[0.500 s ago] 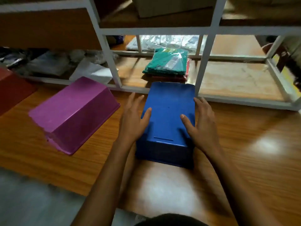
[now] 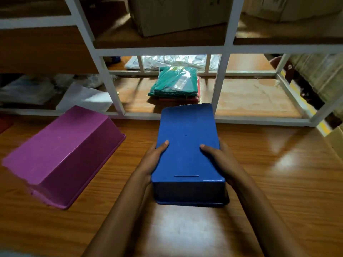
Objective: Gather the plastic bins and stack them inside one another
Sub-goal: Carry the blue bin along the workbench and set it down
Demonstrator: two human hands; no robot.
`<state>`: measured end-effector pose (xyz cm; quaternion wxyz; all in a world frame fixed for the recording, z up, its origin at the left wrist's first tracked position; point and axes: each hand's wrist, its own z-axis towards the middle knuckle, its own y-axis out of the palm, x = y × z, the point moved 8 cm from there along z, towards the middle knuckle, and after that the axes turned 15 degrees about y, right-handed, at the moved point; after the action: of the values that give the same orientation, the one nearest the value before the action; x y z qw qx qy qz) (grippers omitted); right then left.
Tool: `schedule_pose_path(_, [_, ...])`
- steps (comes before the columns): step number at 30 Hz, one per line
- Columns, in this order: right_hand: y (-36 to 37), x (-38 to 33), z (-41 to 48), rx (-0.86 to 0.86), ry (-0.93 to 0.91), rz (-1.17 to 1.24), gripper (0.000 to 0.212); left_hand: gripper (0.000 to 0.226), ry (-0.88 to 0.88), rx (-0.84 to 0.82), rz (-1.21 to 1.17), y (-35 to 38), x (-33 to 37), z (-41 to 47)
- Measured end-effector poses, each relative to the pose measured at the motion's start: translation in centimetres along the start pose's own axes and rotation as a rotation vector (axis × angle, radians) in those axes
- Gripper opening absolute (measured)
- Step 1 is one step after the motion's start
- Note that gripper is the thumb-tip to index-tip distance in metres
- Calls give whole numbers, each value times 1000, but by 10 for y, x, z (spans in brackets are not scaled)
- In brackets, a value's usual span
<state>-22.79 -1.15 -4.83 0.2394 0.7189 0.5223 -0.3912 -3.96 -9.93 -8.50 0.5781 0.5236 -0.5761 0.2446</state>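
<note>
A blue plastic bin (image 2: 187, 145) lies upside down in front of me on the wooden floor, its far corner chipped. My left hand (image 2: 152, 160) grips its left side with the thumb on top. On the opposite side my right hand (image 2: 220, 160) holds it the same way. A purple bin (image 2: 63, 154), also upside down, rests on the floor to the left, apart from both hands. A red bin's edge (image 2: 4, 123) shows at the far left.
A white metal shelf frame (image 2: 219, 84) stands just behind the blue bin. On its bottom board lie bagged green clothes (image 2: 176, 82). White bags (image 2: 83, 97) sit behind the purple bin. A cardboard box (image 2: 336, 140) is at the right edge.
Both hands slid from resting flat on the blue bin's top to gripping its sides. The bin's near end has come up and toward me.
</note>
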Motion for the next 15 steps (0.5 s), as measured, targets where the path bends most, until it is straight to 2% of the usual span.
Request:
schedule_pose_path(2, [-3,-27,-22,108,-96,-160,47,38,-14,33,-85,6,-3,-7])
schedule_pose_path(5, [-9,-72,-64,369,-302,-522,55,44,-89,37,-162,16,-22,-18])
schedule_pose_path(7, [1,-92,-87,466,-442,-856,51,39,-100,114,-25,7,-33,-23])
schedule_pose_path(9, [19,-95,-95,460,-515,-1198,49,34,-16,261,102,-11,-33,-23])
schedule_pose_path(12, [29,-80,-74,378,-389,-1379,70,28,207,439,213,-25,7,-28])
schedule_pose_path(15, [34,-73,-54,343,-251,-1253,109,30,479,406,229,-16,74,-37])
